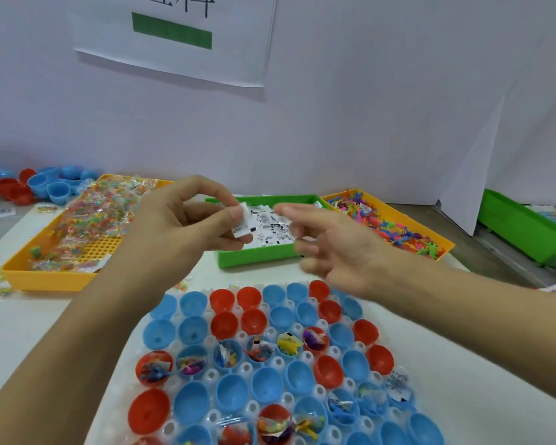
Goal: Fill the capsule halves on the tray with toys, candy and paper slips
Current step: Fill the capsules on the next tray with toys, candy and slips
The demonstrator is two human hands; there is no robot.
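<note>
Capsule halves (254, 319), red and blue, sit open side up in a clear tray (305, 358) near the person, and by my reckoning the filling is partly done: about a dozen cups in the middle and near rows show toys, candy wrap or a printed slip, while the far rows and several near ones are bare inside. The left hand (187, 226) pinches a small stack of slips (243, 224) between thumb and curled fingers, above the far edge of the tray. The right hand (328, 248) is blurred beside it, fingers spread and holding nothing that I can make out. Behind them stand the green slip bin (254, 256), the orange candy bin (45, 277) to the left and the orange toy bin (443, 248) to the right, all well stocked, so most of the cups are left to fill
</note>
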